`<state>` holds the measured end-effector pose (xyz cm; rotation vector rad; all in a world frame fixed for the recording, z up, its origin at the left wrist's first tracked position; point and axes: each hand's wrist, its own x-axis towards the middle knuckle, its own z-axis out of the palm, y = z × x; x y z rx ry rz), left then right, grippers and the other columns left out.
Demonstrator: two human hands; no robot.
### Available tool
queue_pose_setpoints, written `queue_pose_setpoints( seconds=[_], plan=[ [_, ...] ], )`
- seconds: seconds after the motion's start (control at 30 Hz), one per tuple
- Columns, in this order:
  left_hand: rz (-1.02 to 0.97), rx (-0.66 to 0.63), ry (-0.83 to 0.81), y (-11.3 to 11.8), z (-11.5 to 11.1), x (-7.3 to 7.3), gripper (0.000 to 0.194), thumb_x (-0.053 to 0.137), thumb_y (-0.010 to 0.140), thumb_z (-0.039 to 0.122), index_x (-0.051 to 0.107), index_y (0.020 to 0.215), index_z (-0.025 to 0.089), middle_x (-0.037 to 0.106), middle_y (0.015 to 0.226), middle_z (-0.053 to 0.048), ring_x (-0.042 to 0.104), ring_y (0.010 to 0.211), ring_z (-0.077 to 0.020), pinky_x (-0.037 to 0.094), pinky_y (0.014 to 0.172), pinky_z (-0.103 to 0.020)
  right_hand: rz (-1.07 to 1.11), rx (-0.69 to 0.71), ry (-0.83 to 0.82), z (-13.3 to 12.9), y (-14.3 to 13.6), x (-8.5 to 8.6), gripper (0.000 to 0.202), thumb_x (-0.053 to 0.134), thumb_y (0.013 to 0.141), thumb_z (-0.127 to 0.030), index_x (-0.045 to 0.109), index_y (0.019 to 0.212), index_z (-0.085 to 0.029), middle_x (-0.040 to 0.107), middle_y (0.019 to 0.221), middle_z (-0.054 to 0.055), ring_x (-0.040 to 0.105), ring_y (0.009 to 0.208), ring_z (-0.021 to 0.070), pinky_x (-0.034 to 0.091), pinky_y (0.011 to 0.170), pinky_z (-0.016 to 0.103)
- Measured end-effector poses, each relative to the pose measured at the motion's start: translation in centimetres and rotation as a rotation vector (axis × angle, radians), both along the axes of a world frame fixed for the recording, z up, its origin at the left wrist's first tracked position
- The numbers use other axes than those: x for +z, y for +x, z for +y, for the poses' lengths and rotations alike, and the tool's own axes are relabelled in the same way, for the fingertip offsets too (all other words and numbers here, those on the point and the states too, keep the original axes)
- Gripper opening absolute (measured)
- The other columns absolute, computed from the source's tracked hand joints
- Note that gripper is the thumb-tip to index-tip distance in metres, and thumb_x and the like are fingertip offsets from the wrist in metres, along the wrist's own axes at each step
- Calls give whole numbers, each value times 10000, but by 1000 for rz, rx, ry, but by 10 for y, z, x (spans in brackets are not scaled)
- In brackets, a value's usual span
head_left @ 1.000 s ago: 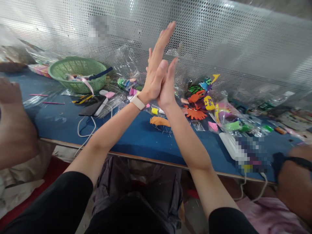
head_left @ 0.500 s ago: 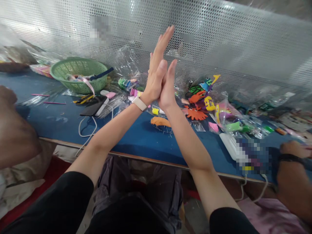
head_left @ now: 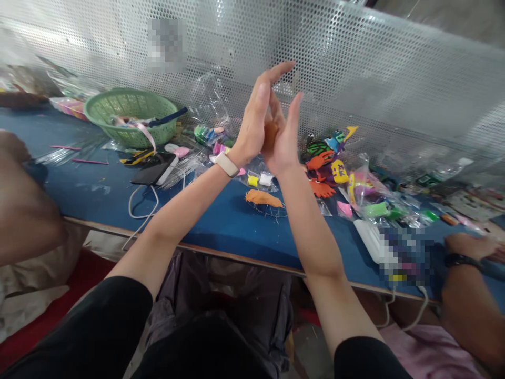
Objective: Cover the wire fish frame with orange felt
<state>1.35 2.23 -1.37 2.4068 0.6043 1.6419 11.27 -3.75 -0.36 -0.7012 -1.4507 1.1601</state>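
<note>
Raised above the table, my left hand [head_left: 252, 123] and my right hand [head_left: 287, 147] face each other palm to palm. Between the palms sits a lump of orange-brown modelling clay [head_left: 270, 137], partly covered by the fingers. The left fingers bend over at the tips, while the right thumb points up. Below the hands, an elongated piece of orange clay [head_left: 263, 198] lies on the blue table [head_left: 229, 221], thin wiry strands along its lower edge. Small yellow [head_left: 253, 181] and white clay packets [head_left: 265, 179] lie just behind it.
A green basket [head_left: 132, 95] with odds and ends stands at the left, near a dark phone [head_left: 149, 169] with a white cable. Orange, yellow and blue clay figures [head_left: 321, 160] lie right of centre. Behind rises a perforated metal panel [head_left: 347, 63]. Other people's arms rest at both sides.
My palms have parted slightly, and the orange-brown clay between them now shows. The left fingertips have bent over to the right. The orange piece on the table stays put.
</note>
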Motion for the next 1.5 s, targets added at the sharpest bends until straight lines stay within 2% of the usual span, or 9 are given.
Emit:
queue_pose_setpoints(
  seconds=[0.13, 0.3, 0.43, 0.53, 0.6, 0.8, 1.03, 1.3, 1.5],
  plan=[
    [-90, 45, -21, -12, 26, 1, 1132, -139, 987, 1008, 663, 1630, 533, 801, 1587, 126, 382, 1767, -298, 363, 1511, -589, -27, -55, 77, 16, 33, 5, 1049, 331, 885, -1152, 541, 1735, -574, 782, 1609, 5, 575, 1721, 379, 682, 1215, 645],
    [120, -151, 23, 0, 59, -11, 912, 295, 1032, 1049, 645, 1604, 430, 783, 1632, 28, 594, 1519, -326, 476, 1413, -587, 4, -108, 124, 46, 60, 2, 1132, 319, 852, -1189, 503, 1786, -578, 761, 1638, -5, 632, 1669, 387, 718, 1142, 625],
    [53, -136, 25, 15, 36, -22, 581, 459, 1190, 714, 748, 1484, 305, 791, 1561, -94, 698, 1472, -344, 598, 1279, -596, 94, -166, 75, 53, 60, -1, 1192, 328, 882, -1167, 497, 1830, -465, 741, 1661, 72, 683, 1612, 381, 726, 1104, 594],
    [-18, -95, -94, 16, 14, -22, 335, 635, 1179, 491, 759, 1361, 239, 845, 1358, -123, 781, 1329, -288, 689, 1073, -464, 143, -151, 58, 51, 60, 0, 1144, 498, 784, -1214, 657, 1627, -456, 769, 1609, 78, 735, 1515, 414, 761, 1057, 599],
    [-37, -96, -140, 13, 10, -18, 240, 725, 1157, 452, 753, 1255, 235, 854, 1231, -107, 810, 1168, -238, 694, 958, -392, 186, -125, 62, 50, 63, 2, 1101, 570, 725, -1222, 697, 1481, -432, 786, 1559, 83, 747, 1478, 427, 762, 1050, 624],
    [-154, -118, -122, -1, 22, -9, 411, 840, 1102, 665, 736, 1079, 268, 843, 1059, -58, 772, 985, -194, 676, 855, -357, -91, -181, 196, 57, 79, 7, 1006, 674, 654, -1235, 786, 1267, -445, 875, 1296, 66, 698, 1504, 433, 689, 1126, 622],
    [-245, -142, -116, -12, 28, -8, 405, 913, 1056, 627, 805, 1002, 241, 848, 968, -73, 810, 894, -204, 679, 843, -368, -351, -318, 535, 71, 85, 2, 923, 701, 732, -1198, 830, 1106, -363, 900, 1170, 110, 817, 1321, 434, 708, 1048, 630],
    [-168, -172, -206, -3, 26, -16, 564, 790, 1099, 756, 767, 981, 204, 828, 899, -67, 829, 814, -178, 672, 733, -302, -378, -480, 622, 75, 91, 4, 899, 691, 801, -1161, 869, 1119, -339, 907, 1147, 138, 852, 1279, 464, 733, 1081, 681],
    [-117, -259, -314, -4, 20, -19, 582, 768, 1114, 758, 724, 963, 198, 826, 830, -65, 799, 702, -151, 643, 662, -271, -421, -515, 705, 84, 95, 2, 873, 555, 970, -1103, 853, 1249, -331, 886, 1188, 129, 855, 1299, 442, 743, 1028, 641]
  ],
)
